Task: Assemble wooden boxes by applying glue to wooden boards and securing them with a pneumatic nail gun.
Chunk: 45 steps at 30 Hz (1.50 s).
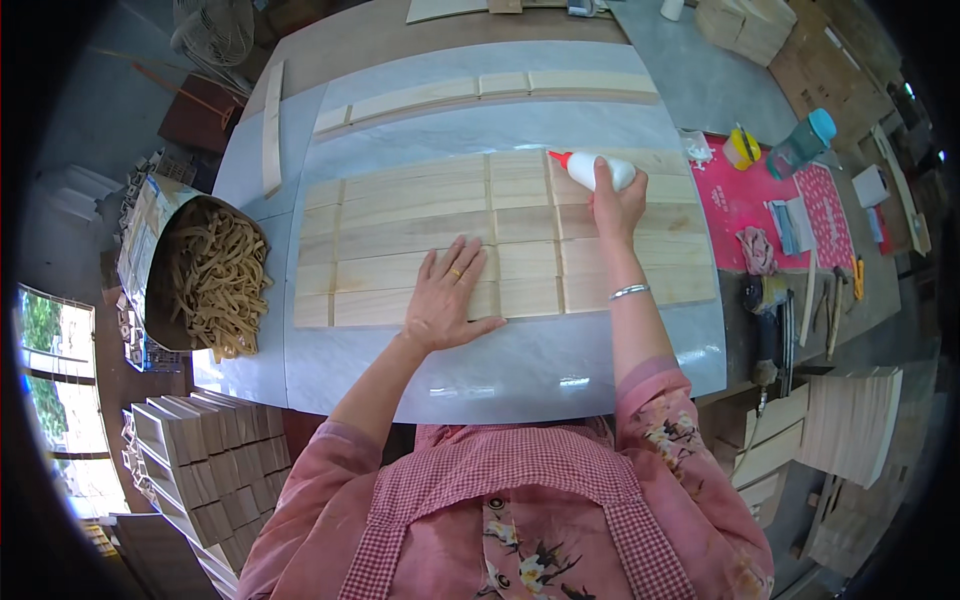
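Several pale wooden boards [410, 222] lie side by side on the table, with narrow grooves running across them. My left hand [448, 300] rests flat on the near boards, its fingers spread and nothing held. In my right hand [617, 205] is a white glue bottle [622, 175] with a red nozzle, tipped on its side. The nozzle points left, over the far part of the boards near a groove. Whether glue is coming out is too small to tell.
More wooden strips [420, 97] lie across the far side, and one strip [272, 130] stands lengthwise at left. A box [150, 260] of rubber bands [215, 275] sits left. At right are a pink mat [725, 200], a blue-capped bottle [800, 145], a yellow tub [741, 149] and a cloth [756, 250].
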Each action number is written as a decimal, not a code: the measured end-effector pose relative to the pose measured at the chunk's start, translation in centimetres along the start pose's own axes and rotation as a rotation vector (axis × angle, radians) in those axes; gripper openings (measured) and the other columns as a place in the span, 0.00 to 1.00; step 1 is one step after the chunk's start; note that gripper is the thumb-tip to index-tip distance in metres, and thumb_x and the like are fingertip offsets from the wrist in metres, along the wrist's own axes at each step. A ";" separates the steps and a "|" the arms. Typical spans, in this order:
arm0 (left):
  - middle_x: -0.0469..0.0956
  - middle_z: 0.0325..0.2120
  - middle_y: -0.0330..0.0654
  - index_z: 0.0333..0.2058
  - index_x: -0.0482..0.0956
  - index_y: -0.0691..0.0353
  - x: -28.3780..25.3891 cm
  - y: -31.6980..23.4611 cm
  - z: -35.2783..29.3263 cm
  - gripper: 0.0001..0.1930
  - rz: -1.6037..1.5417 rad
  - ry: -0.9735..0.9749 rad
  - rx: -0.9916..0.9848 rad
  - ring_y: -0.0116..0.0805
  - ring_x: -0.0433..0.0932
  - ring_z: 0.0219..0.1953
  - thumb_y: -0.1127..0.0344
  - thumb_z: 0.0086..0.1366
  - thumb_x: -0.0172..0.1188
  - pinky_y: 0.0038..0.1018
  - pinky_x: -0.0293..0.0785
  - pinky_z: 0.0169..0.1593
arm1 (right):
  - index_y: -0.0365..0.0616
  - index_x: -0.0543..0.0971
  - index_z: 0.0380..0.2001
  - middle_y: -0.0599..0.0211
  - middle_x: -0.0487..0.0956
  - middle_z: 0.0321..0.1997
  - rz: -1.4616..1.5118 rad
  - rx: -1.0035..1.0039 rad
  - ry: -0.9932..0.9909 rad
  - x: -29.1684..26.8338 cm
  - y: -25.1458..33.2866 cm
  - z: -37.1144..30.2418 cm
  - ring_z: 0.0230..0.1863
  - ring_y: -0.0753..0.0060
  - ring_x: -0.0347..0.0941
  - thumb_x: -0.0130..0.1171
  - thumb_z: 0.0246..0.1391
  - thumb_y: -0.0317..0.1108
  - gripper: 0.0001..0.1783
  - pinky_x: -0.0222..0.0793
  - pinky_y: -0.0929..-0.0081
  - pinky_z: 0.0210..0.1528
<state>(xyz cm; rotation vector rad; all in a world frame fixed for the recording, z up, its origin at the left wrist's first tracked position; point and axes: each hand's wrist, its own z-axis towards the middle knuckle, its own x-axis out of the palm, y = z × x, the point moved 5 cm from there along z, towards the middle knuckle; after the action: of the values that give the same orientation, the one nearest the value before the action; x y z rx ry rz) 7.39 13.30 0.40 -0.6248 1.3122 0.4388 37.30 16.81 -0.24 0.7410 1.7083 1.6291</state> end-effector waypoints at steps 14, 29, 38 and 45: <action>0.60 0.70 0.44 0.68 0.61 0.62 0.8 0.5 0.2 0.51 0.005 -0.038 -0.014 0.48 0.51 0.74 0.32 0.55 0.61 0.50 0.45 0.73 | 0.31 0.69 0.51 0.44 0.78 0.44 -0.181 -0.099 0.008 -3.5 0.5 -4.1 0.42 0.49 0.78 0.65 0.54 0.47 0.33 0.74 0.59 0.49; 0.60 0.70 0.44 0.63 0.70 0.58 1.1 -3.0 -2.0 0.31 -0.012 -0.148 0.069 0.53 0.52 0.73 0.49 0.66 0.59 0.49 0.49 0.71 | 0.35 0.66 0.55 0.47 0.73 0.50 0.256 -0.102 -0.109 -13.7 -1.4 -10.5 0.39 0.54 0.78 0.62 0.61 0.43 0.28 0.80 0.68 0.39; 0.57 0.72 0.45 0.65 0.68 0.60 1.6 -4.0 -1.6 0.29 0.017 -0.074 -0.057 0.54 0.50 0.74 0.54 0.69 0.56 0.50 0.48 0.71 | 0.36 0.66 0.55 0.46 0.71 0.53 0.441 -0.183 -0.317 -24.1 -4.3 0.2 0.45 0.54 0.77 0.62 0.61 0.43 0.28 0.83 0.66 0.41; 0.57 0.72 0.44 0.65 0.68 0.61 2.1 -3.8 -1.8 0.29 -0.014 -0.069 -0.097 0.53 0.49 0.74 0.54 0.69 0.56 0.49 0.48 0.71 | 0.36 0.66 0.55 0.45 0.71 0.54 0.427 -0.072 -0.317 -23.4 -4.6 0.2 0.46 0.51 0.77 0.62 0.61 0.43 0.28 0.83 0.66 0.41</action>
<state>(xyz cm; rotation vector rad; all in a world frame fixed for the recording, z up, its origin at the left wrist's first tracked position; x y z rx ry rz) 8.83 9.14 -1.27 -0.6935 1.2257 0.5109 52.28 -1.56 -3.08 1.3191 1.3177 1.7224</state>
